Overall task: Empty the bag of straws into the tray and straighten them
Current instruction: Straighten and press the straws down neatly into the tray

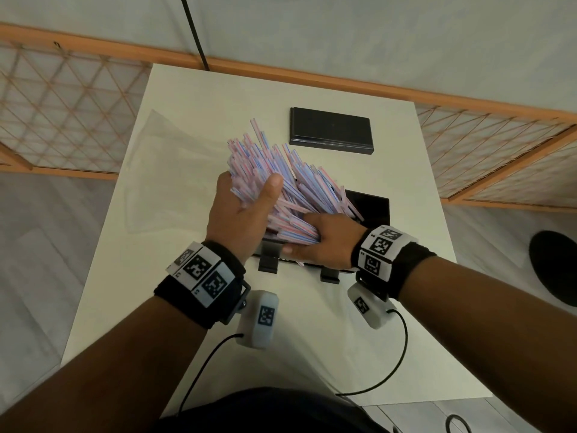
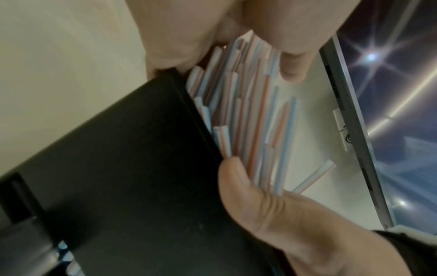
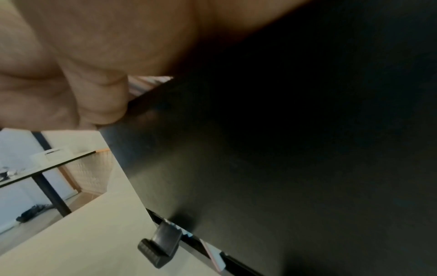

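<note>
A thick bundle of pink-and-blue striped straws [image 1: 281,179] leans out of the black tray [image 1: 374,207], fanning up to the far left. My left hand [image 1: 246,198] grips the bundle from the left, thumb over the top. At the tray's front rim my right hand [image 1: 312,235] holds the straws' near ends, thumb along the front wall. The left wrist view shows the straws [image 2: 248,112] beside the tray wall [image 2: 118,168], with the right thumb [image 2: 248,196] at their ends. The tray's black wall [image 3: 283,149] fills the right wrist view. The empty clear bag [image 1: 162,170] lies flat to the left.
A flat black lid [image 1: 331,131] lies at the back of the white table [image 1: 312,339]. Two latches [image 1: 268,264] stick out of the tray's front. Wrist-camera cables trail over the table's near edge. Wooden lattice screens [image 1: 62,114] stand to both sides.
</note>
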### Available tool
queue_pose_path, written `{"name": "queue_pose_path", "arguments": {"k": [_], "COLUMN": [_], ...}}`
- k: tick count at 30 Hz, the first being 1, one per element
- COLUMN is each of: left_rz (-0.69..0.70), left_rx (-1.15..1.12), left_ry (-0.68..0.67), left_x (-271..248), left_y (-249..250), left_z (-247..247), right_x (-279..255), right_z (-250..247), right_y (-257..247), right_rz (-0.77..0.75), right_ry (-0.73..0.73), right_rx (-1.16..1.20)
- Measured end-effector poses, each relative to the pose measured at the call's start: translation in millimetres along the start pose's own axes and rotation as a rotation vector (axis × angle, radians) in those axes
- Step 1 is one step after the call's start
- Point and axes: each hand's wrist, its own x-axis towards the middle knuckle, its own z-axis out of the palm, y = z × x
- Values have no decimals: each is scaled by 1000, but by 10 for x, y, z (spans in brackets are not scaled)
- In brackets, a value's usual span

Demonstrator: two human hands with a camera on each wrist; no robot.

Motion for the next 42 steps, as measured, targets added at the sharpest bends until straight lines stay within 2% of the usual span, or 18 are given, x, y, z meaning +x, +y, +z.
{"name": "queue_pose_path", "arguments": {"k": [5, 10, 15, 19, 26, 32, 38, 40, 42], "left_rz": [35, 131, 104, 134, 95, 199, 242, 240, 213], "left_rx": [-5, 174, 244, 200, 179, 155, 202, 258, 285], "left_ry": [118, 64, 9, -89, -47, -97, -144, -125, -74], "left_x": [98, 91, -9, -37, -26, -44, -60, -52, -49], "left_y": [52, 17, 20, 32, -9, -27, -23, -18, -17], "left_z": [-99, -66, 11, 55, 35, 76, 94, 72, 28], "right_x": [61, 73, 54, 57, 56, 62, 110, 96, 36], "right_z": [63, 35, -3, -18, 13, -53, -210, -230, -229], "right_y": [7, -5, -13, 0, -7, -61, -125, -118, -87], "right_rz": [39, 36, 40, 11, 5, 3, 37, 25, 14], "right_ry": [-24, -39, -10, -38, -28, -79, 48, 66, 121], "right_rx": [-28, 52, 58, 112, 114, 57, -116, -186, -161]}}
